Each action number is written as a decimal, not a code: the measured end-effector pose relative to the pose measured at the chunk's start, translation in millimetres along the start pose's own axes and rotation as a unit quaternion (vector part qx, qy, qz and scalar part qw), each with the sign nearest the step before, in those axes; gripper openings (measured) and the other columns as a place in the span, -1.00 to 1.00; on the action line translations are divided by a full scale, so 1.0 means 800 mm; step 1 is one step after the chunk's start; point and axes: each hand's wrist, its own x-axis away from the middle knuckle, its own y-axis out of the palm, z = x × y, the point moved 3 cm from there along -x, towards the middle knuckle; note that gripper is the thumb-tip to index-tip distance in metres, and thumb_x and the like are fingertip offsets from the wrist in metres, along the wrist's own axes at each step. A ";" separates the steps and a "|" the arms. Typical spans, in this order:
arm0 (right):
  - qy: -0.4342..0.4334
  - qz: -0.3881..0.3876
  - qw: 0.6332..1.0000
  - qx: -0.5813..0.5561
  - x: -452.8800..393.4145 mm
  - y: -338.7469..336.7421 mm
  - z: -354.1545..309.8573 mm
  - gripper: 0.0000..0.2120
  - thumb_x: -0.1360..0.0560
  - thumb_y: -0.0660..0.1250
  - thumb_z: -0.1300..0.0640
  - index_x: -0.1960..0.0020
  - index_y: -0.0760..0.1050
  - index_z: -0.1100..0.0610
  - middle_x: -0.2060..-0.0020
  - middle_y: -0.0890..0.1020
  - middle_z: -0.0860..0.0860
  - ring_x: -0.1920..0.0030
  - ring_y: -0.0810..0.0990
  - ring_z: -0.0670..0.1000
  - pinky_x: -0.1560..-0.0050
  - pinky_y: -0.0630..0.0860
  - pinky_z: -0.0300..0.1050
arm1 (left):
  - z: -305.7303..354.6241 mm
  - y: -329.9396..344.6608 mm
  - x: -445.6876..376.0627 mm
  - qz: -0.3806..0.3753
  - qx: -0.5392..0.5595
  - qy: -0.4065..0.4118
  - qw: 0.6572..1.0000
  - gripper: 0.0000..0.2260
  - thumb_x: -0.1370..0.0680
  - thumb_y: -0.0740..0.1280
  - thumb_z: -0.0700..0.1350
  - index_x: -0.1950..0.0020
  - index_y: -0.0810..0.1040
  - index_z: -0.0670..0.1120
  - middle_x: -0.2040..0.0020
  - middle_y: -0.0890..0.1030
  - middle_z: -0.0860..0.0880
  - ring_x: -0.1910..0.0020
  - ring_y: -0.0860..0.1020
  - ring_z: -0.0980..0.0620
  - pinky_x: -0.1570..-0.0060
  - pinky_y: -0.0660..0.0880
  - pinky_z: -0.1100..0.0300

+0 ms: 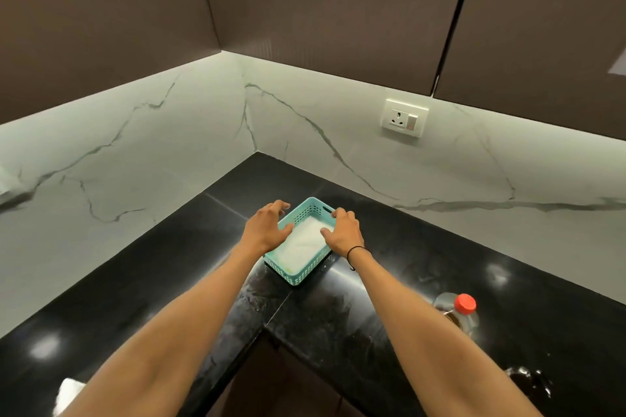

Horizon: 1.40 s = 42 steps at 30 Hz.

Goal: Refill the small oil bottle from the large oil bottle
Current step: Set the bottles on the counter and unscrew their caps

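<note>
A teal plastic basket [292, 276] with a white lining stands on the black counter near the corner. My left hand [267, 227] straddles its left rim, thumb inside and fingers curled over the outside. My right hand [343, 230] grips the right rim the same way, thumb inside. A clear bottle with a red cap [464, 303] stands to the right, well apart from both hands. Something clear and glassy [528, 382] sits at the lower right; I cannot tell if it is a bottle.
The black stone counter [162, 281] runs in an L round a marble-backed corner, with dark cabinets overhead. A wall socket [403, 118] is at the back right. A white object [69, 391] lies at the lower left edge.
</note>
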 end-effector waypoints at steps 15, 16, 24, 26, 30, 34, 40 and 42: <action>0.001 0.196 0.962 0.191 0.119 -0.097 0.043 -0.73 -0.57 0.32 -0.09 -0.13 0.51 0.09 -0.04 0.57 0.08 -0.08 0.49 0.14 -0.03 0.50 0.12 | 0.070 0.105 0.038 -0.125 0.113 0.175 0.970 -0.52 -0.50 0.58 0.03 -0.36 0.52 0.16 -0.11 0.68 0.09 -0.06 0.68 0.14 -0.16 0.63 0.04; 0.019 0.213 0.954 0.209 0.131 -0.112 0.056 -0.73 -0.57 0.31 -0.10 -0.11 0.51 0.08 -0.02 0.57 0.07 -0.06 0.49 0.13 -0.03 0.51 0.10 | 0.085 0.113 0.040 -0.138 0.119 0.196 0.964 -0.51 -0.50 0.58 0.05 -0.39 0.52 0.15 -0.13 0.68 0.09 -0.08 0.67 0.15 -0.17 0.64 0.05; 0.186 0.233 0.910 0.288 0.213 -0.153 0.127 -0.68 -0.60 0.30 -0.11 -0.23 0.49 0.09 -0.16 0.56 0.09 -0.23 0.48 0.15 -0.15 0.48 0.07 | 0.211 0.185 0.083 -0.252 0.165 0.331 0.894 -0.33 -0.45 0.53 0.25 -0.50 0.42 0.12 -0.27 0.60 0.10 -0.19 0.59 0.17 -0.19 0.61 0.08; 0.213 0.242 0.901 0.292 0.224 -0.150 0.134 -0.70 -0.60 0.31 -0.09 -0.22 0.49 0.08 -0.19 0.54 0.09 -0.23 0.48 0.14 -0.12 0.50 0.05 | 0.240 0.200 0.096 -0.274 0.171 0.350 0.879 -0.27 -0.43 0.56 0.25 -0.51 0.40 0.10 -0.33 0.57 0.09 -0.23 0.57 0.15 -0.22 0.60 0.10; 0.261 0.250 0.891 0.273 0.241 -0.149 0.140 -0.69 -0.62 0.26 -0.11 -0.22 0.47 0.08 -0.18 0.53 0.09 -0.18 0.53 0.12 -0.02 0.55 0.03 | 0.282 0.218 0.109 -0.318 0.163 0.375 0.856 -0.19 -0.32 0.55 0.27 -0.50 0.35 0.10 -0.34 0.51 0.08 -0.26 0.54 0.08 -0.25 0.59 0.01; 0.273 0.248 0.882 0.293 0.245 -0.150 0.137 -0.70 -0.67 0.15 -0.15 -0.11 0.45 0.08 0.02 0.66 0.06 0.01 0.68 0.13 0.11 0.47 0.02 | 0.298 0.228 0.105 -0.338 0.148 0.379 0.849 -0.24 -0.30 0.59 0.23 -0.42 0.36 0.13 -0.28 0.52 0.11 -0.21 0.55 0.07 -0.17 0.61 -0.04; 0.235 0.260 0.871 0.343 0.245 -0.159 0.139 -0.50 -0.70 0.06 -0.15 0.25 0.55 0.05 0.35 0.63 -0.01 0.31 0.63 0.08 0.28 0.33 -0.08 | 0.298 0.246 0.106 -0.351 0.162 0.356 0.850 -0.33 -0.29 0.65 0.22 -0.30 0.46 0.14 -0.15 0.63 0.14 -0.12 0.63 0.07 -0.11 0.67 -0.04; 0.203 0.261 0.870 0.366 0.244 -0.160 0.148 -0.48 -0.69 0.11 -0.10 0.33 0.56 0.06 0.44 0.58 -0.03 0.42 0.58 0.05 0.34 0.27 -0.12 | 0.299 0.248 0.107 -0.340 0.168 0.356 0.854 -0.30 -0.32 0.66 0.21 -0.38 0.48 0.10 -0.14 0.67 0.12 -0.12 0.65 0.08 -0.14 0.67 -0.02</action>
